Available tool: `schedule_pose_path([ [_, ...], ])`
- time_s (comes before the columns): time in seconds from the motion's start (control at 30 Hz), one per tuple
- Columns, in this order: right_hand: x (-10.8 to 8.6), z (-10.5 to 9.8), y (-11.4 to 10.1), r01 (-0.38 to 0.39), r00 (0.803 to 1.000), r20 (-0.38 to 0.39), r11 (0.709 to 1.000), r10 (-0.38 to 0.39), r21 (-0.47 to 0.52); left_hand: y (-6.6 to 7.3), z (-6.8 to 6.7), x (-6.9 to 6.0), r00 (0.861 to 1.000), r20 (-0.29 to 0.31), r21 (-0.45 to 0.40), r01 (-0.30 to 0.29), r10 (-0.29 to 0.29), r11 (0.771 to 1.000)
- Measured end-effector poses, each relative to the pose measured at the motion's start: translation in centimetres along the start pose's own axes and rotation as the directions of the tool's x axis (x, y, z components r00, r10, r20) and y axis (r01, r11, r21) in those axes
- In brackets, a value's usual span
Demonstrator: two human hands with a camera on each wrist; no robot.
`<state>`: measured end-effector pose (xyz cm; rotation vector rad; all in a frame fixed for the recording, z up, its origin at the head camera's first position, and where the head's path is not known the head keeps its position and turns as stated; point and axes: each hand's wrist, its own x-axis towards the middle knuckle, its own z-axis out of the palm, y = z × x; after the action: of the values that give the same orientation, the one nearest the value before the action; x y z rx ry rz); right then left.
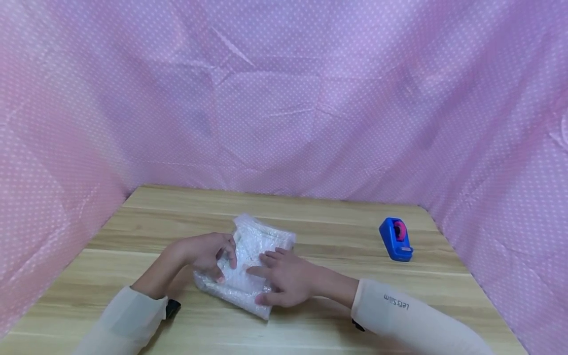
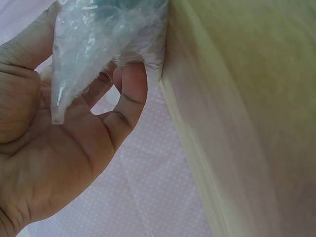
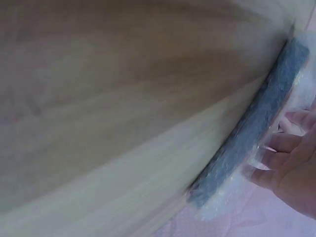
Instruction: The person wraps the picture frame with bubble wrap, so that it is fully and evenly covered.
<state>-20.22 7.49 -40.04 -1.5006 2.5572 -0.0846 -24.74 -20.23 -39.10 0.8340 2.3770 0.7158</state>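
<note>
Bubble-wrapped parcel point(image 1: 255, 241) lies at a slant on the wood-grain bench point(image 1: 328, 224), left of centre in the head view, with both your hands upon it. Your left hand point(image 1: 206, 254) reaches in over its left side, fingers bent and thumb standing apart from the forefinger; in the left wrist view a crinkled flap of clear wrap point(image 2: 94, 54) covers part of the fingers, and you cannot tell whether that grip is clamped on it. Your right hand point(image 1: 288, 278) rests across the parcel's right side, its grip spread, fingers apart and laid on the wrap. In the right wrist view, a dark grey side point(image 3: 247, 128) of the parcel shows through the plastic, against the bench.

Well apart from the parcel, to your right and farther back, a blue tape dispenser point(image 1: 390, 241) stands on the bench, carrying a pink roll point(image 1: 401, 230). Pale sleeves point(image 1: 408, 315) cover your forearms, the right one lettered. Pink cloth dotted with white point(image 1: 284, 138) hangs behind the bench and along both sides.
</note>
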Motion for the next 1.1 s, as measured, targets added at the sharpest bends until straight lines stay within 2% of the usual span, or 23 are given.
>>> schedule_pose_path([
  [0.1, 0.1, 0.1, 0.0, 0.009, 1.0, -0.008, 0.999, -0.009, -0.046, 0.0, 0.0, 0.0, 1.0, -0.001, -0.005, 0.001, -0.001, 1.0],
  [0.23, 0.3, -0.1, 0.5, 0.018, 0.999, -0.028, 0.999, -0.019, -0.029, 0.1, 0.0, -0.1, 1.0, -0.008, 0.006, 0.008, -0.008, 1.0],
  [0.4, 0.4, -0.5, 0.9, 0.049, 0.999, -0.006, 0.999, -0.049, 0.0, 0.3, 0.2, -0.3, 1.0, -0.015, 0.033, 0.013, -0.012, 0.999],
  [0.57, 0.6, -0.8, 0.8, 0.088, 0.996, 0.025, 0.995, -0.087, -0.048, 0.6, 0.3, -0.5, 0.999, -0.021, 0.021, 0.041, -0.04, 0.999],
  [0.7, 0.2, -0.5, 0.3, 0.081, 0.995, 0.062, 0.994, -0.077, -0.067, 0.9, 0.5, -0.6, 0.998, -0.023, 0.015, 0.055, -0.054, 0.998],
  [0.83, -0.4, 0.3, 0.0, 0.077, 0.996, 0.058, 0.995, -0.073, -0.065, 1.1, 0.8, -0.6, 0.998, -0.018, 0.006, 0.06, -0.06, 0.998],
  [0.97, -0.6, 0.8, 0.0, 0.097, 0.995, 0.031, 0.99, -0.095, -0.103, 1.1, 0.9, -0.7, 0.999, -0.023, 0.014, 0.033, -0.032, 0.999],
  [1.1, -0.8, 0.7, 0.0, 0.111, 0.993, 0.043, 0.986, -0.107, -0.125, 1.0, 0.6, -0.9, 0.999, -0.023, 0.025, -0.033, 0.034, 0.999],
])
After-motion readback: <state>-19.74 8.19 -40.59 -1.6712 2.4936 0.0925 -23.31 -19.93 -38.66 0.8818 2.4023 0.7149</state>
